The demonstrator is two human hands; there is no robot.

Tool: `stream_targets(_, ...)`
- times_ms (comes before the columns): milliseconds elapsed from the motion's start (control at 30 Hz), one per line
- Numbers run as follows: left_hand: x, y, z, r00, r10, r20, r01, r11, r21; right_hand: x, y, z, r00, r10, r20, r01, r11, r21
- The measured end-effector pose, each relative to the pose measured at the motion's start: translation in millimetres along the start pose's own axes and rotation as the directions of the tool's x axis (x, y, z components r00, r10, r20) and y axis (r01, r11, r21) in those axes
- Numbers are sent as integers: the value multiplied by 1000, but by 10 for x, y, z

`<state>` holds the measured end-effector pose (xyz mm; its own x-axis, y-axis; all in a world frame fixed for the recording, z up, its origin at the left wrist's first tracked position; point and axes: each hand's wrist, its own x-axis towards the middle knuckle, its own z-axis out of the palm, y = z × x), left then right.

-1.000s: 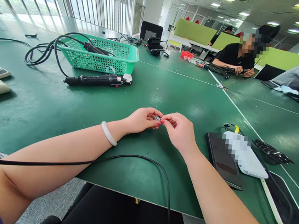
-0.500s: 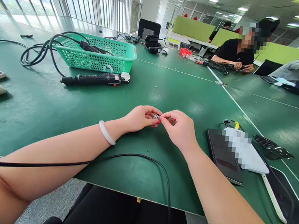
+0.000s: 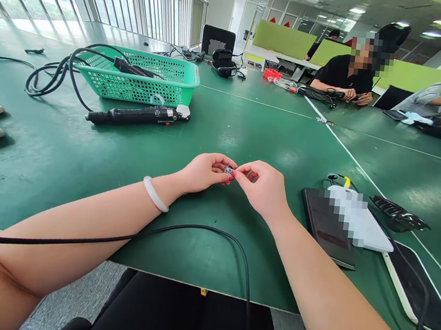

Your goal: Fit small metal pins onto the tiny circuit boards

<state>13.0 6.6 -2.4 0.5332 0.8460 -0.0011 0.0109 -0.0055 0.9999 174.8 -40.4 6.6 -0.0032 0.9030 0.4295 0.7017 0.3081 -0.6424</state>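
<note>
Near the middle of the green table (image 3: 203, 252), my two hands meet over a small silvery metal part (image 3: 228, 170), too small to name. My left hand (image 3: 203, 173) is closed around it, fingers curled and thumb against its near side. From the right, the thumb and forefinger of my right hand (image 3: 263, 186) pinch at the same part's right end. Fingertips hide most of it. A white bangle (image 3: 156, 195) circles my left wrist. One black cable (image 3: 198, 227) runs across my left forearm and the table in front of me.
A black electric screwdriver (image 3: 134, 116) lies before a green mesh basket (image 3: 142, 86) with coiled cable. On the right are a black notebook (image 3: 326, 228), a white device (image 3: 371, 228), a tablet (image 3: 428, 292) and a black plastic piece (image 3: 400, 214). Two people (image 3: 340, 72) sit across the table.
My hands keep nearly the same pose around the small metal part. The view has shifted slightly. At far right, the other person's gloved hand has come into view.
</note>
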Motion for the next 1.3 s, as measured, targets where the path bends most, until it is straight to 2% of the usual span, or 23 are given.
stream_targets(333,-11,39,17,998,-50,-49,46,996,-70,10,15,-31,999,23,-35,-21,999,50)
stream_targets(500,-6,54,8,994,-84,-75,77,993,-94,24,61,-7,997,53,50,-57,994,91)
stream_targets(767,-9,40,-10,994,-105,-9,104,990,-94,45,106,18,996,52,75,-59,994,87)
stream_targets(933,7,5,-32,993,-111,33,114,986,-124,77,168,11,997,-5,82,2,999,44)
stream_targets(1033,0,4,-27,995,-91,36,95,988,-123,118,228,25,999,-30,40,27,998,53)
stream_targets(1167,-33,39,-4,997,-76,-1,75,991,-112,171,309,53,998,12,-65,-3,991,131)
stream_targets(1300,-48,58,1,996,-88,-7,86,986,-140,178,335,65,995,21,-101,-5,988,156)
